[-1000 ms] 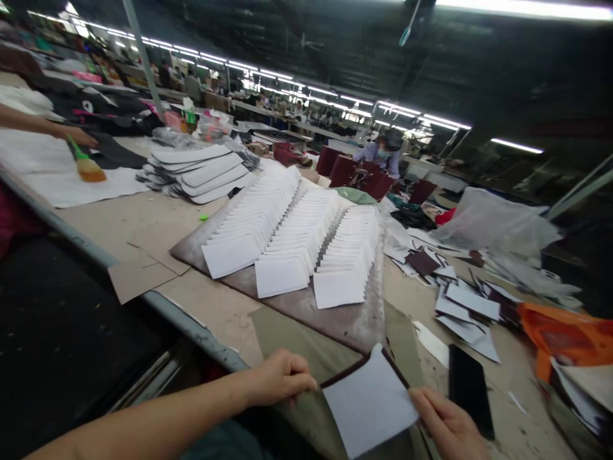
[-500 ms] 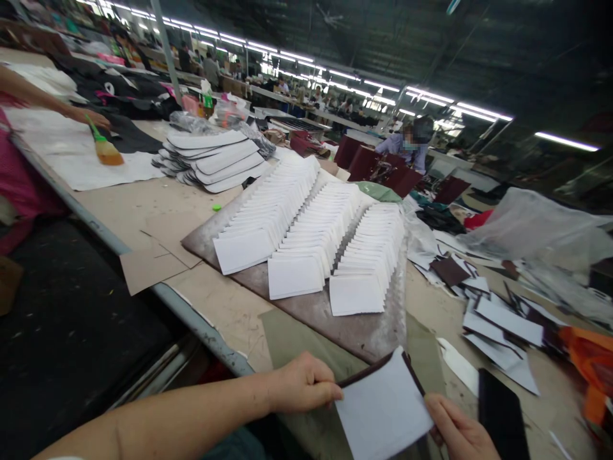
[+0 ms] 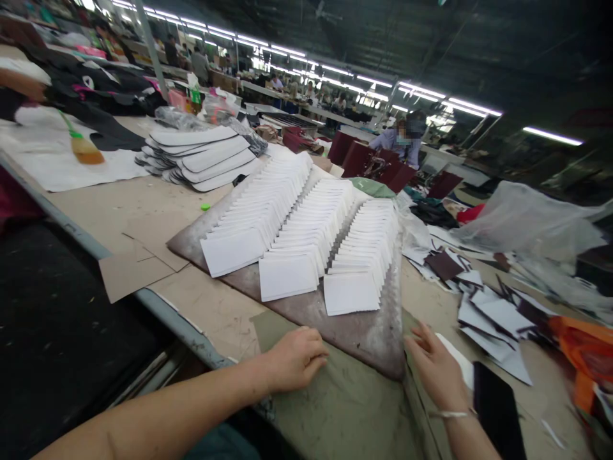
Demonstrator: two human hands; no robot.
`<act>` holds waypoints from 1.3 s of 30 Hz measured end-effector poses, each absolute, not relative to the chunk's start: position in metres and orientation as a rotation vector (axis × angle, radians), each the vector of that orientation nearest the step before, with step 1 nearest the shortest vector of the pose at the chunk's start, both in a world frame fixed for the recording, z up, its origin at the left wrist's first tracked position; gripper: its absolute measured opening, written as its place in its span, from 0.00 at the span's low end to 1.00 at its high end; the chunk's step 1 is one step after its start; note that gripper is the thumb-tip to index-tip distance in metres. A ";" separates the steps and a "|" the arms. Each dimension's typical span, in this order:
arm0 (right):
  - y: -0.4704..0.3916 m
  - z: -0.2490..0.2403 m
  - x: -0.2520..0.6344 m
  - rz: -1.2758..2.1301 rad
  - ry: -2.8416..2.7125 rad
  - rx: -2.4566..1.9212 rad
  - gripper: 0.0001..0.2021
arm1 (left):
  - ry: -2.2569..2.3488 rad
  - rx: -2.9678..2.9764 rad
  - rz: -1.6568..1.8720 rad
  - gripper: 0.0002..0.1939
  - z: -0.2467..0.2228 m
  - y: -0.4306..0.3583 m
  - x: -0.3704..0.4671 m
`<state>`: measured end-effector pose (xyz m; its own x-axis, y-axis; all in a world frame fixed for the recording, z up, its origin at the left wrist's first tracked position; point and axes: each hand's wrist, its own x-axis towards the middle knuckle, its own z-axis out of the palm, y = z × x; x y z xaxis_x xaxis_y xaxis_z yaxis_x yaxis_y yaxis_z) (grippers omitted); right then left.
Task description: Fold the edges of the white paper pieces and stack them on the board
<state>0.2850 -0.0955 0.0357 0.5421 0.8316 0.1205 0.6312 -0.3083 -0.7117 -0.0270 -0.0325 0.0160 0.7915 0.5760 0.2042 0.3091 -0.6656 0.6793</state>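
Observation:
My left hand (image 3: 297,358) is over the green cloth (image 3: 340,396), near the front edge of a brown board (image 3: 364,335). Its fingers are curled together; whether anything small is between them I cannot make out. My right hand (image 3: 433,361) is at the board's right corner, fingers apart and holding nothing. On the board lie three rows of overlapping white pieces: a left row (image 3: 234,250), a middle row (image 3: 288,278) and a right row (image 3: 351,294). A black phone-like slab (image 3: 498,409) lies right of my right wrist.
Loose white and brown pieces (image 3: 493,319) lie to the right beside an orange item (image 3: 582,351) and clear plastic (image 3: 527,217). Beige sheets (image 3: 136,271) overhang the left table edge. Stacked curved pieces (image 3: 211,156) and a brush (image 3: 86,148) lie farther back. Another person's arm is at far left.
The white piece with dark edges that both hands held is gone from view. My right hand has opened and moved up beside the board. The other person's hand has moved back from the brush.

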 end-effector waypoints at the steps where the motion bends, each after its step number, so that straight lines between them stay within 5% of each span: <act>1: -0.084 0.028 0.269 0.220 -1.402 -2.037 0.27 | 0.664 2.336 0.543 0.10 0.014 -0.032 -0.027; 5: -0.043 0.008 0.227 -0.132 -1.947 -1.837 0.25 | 0.692 2.300 0.561 0.10 0.009 -0.031 -0.027; 13: -0.016 -0.008 0.234 -0.334 -1.914 -1.854 0.17 | 0.758 2.243 0.596 0.10 0.007 -0.033 -0.024; 20: -0.012 0.005 0.232 -0.047 -1.716 -1.782 0.14 | 0.701 2.427 0.575 0.12 0.023 -0.034 -0.022; 27: -0.017 0.015 0.242 0.209 -1.324 -1.924 0.22 | 0.706 2.799 0.603 0.26 0.035 0.000 0.027; 34: -0.089 0.063 0.232 -0.131 -1.601 -1.492 0.11 | 0.847 2.958 0.375 0.26 0.012 0.031 0.048; 39: -0.182 0.069 0.225 0.058 -2.203 -1.341 0.19 | 0.715 2.878 0.426 0.15 0.022 0.042 0.037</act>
